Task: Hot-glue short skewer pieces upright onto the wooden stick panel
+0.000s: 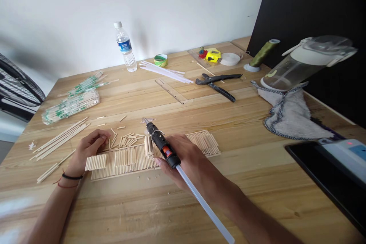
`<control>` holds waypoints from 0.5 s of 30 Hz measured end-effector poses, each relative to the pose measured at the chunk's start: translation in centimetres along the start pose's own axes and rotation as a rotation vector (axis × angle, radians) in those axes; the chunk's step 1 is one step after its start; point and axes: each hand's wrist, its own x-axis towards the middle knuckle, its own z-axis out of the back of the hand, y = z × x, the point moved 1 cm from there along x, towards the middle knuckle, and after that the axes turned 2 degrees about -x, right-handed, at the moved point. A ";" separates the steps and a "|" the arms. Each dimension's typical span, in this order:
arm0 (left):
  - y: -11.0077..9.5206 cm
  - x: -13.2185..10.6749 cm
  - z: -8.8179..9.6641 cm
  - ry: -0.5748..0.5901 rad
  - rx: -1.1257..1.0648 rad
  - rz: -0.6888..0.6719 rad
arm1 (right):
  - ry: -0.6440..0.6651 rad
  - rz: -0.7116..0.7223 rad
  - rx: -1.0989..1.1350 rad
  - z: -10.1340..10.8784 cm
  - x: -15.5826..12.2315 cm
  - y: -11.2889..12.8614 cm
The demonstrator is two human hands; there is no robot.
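My right hand (185,160) is wrapped round a black hot glue gun (161,143), its nozzle pointing away from me and a long translucent glue stick (204,204) running out of its back. Beneath the gun lies a long panel of short wooden sticks (122,167) set side by side, with raised stick pieces on top. My left hand (93,145) rests at the panel's left end, fingers curled in beside a pile of loose short sticks (130,140). Whatever those fingers pinch is hidden.
Long sticks (60,141) and plastic-wrapped stick bundles (71,105) lie left. Farther back are a water bottle (126,47), white glue sticks (166,71), a ruler (170,90), black pliers-like cutters (219,84) and a tape measure (213,55). A tumbler (303,65), cloth (288,112) and phone (326,175) stand right.
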 end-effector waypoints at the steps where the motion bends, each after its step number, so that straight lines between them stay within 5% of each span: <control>1: 0.1 0.1 0.1 0.012 0.000 0.009 | -0.001 0.001 0.003 0.0 0.0 0.0; 15: -0.2 0.1 0.0 0.013 -0.015 0.036 | 0.011 -0.014 0.020 0.1 0.0 0.0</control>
